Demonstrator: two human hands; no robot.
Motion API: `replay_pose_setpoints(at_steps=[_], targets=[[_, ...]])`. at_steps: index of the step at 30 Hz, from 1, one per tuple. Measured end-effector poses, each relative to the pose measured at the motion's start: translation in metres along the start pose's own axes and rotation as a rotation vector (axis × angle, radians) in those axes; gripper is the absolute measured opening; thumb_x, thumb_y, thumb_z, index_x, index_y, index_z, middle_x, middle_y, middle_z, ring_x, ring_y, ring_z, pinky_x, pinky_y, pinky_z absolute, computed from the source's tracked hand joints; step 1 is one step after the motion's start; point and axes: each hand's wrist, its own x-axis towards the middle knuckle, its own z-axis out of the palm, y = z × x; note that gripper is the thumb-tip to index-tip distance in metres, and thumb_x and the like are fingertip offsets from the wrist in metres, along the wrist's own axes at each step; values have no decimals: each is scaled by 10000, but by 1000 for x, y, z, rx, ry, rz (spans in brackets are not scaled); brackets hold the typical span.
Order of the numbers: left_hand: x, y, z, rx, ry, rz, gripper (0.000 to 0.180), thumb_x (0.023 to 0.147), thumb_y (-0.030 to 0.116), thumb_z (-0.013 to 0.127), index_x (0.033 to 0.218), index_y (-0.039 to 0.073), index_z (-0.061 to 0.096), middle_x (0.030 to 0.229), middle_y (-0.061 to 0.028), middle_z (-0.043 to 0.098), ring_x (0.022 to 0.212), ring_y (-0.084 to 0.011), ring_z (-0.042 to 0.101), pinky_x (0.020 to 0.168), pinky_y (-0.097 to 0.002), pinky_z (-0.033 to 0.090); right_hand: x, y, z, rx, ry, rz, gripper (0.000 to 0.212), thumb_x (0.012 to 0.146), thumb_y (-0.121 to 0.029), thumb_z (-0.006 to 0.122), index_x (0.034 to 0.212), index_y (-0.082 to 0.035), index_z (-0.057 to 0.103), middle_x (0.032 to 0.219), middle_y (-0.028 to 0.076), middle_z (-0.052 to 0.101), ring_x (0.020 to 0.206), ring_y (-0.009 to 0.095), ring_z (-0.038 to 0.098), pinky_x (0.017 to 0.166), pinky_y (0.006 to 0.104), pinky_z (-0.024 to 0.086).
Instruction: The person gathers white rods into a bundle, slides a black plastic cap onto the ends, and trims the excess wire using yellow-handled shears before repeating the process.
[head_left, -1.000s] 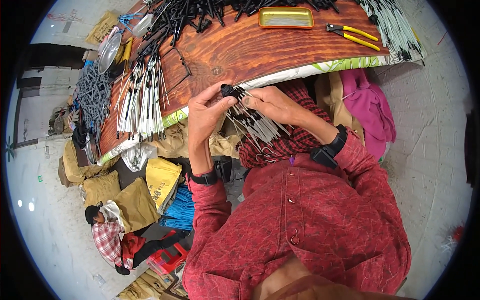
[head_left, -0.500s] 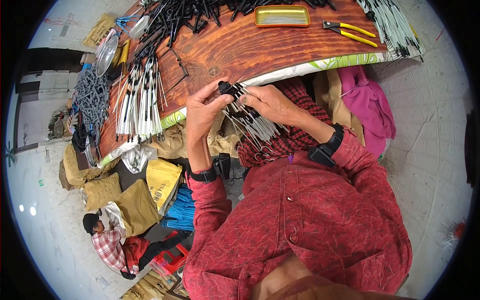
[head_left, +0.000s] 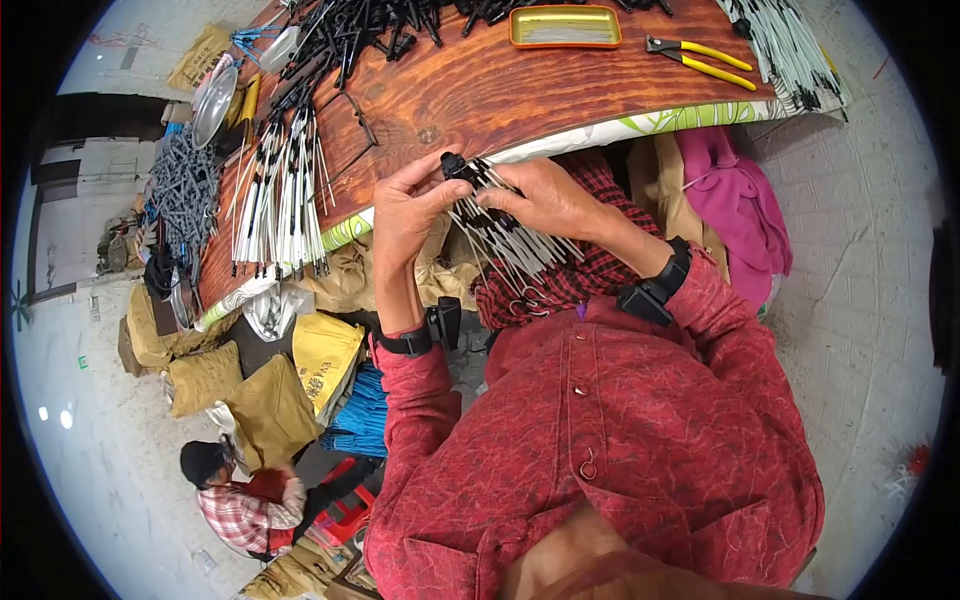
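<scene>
Just off the table's front edge, both hands hold an umbrella frame (head_left: 512, 248), a bundle of thin pale ribs with black joints. Its black hub (head_left: 455, 166) sits at the upper left end, and the ribs fan down toward my lap. My left hand (head_left: 408, 215) is closed at the hub, thumb and fingers around it. My right hand (head_left: 550, 200) grips the ribs just below, its thumb pressed on them. What lies under the right fingers is hidden.
The wooden table (head_left: 440, 90) bears black parts (head_left: 375, 40), yellow-handled pliers (head_left: 700, 62), a tin of thin pins (head_left: 565, 27) and rib bundles (head_left: 280, 195). Sacks (head_left: 270, 410) and a blue bundle (head_left: 355, 425) lie at lower left, near a seated person (head_left: 245, 500).
My hands stay in nearly the same place; the ribs have shifted slightly and spread, and the right hand has turned over them a little. The seated person has leaned forward.
</scene>
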Motion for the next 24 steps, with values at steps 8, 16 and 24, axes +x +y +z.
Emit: replay_pose_setpoints(at_steps=[8, 16, 24], targets=[[-6, 8, 8, 108, 12, 40, 380, 817, 8, 778, 1182, -30, 681, 961, 0, 674, 804, -51, 593, 727, -203, 492, -1, 2, -2, 8, -56, 17, 243, 958, -226, 626, 965, 17, 622, 719, 159, 577, 639, 248, 553, 646, 387, 464], [-8, 2, 14, 118, 74, 93, 286, 840, 3, 728, 1123, -18, 692, 918, 29, 627, 795, -36, 565, 710, -186, 469, -7, -11, 7, -104, 58, -6, 290, 961, -274, 580, 904, 9, 596, 752, 216, 601, 703, 396, 598, 643, 474, 459], [-16, 3, 18, 130, 99, 80, 267, 862, 15, 714, 1126, -8, 690, 927, 33, 617, 796, -31, 552, 699, -176, 459, -10, -9, 13, -160, 99, 19, 321, 948, -311, 564, 856, -5, 595, 764, 227, 625, 752, 439, 622, 639, 524, 460]])
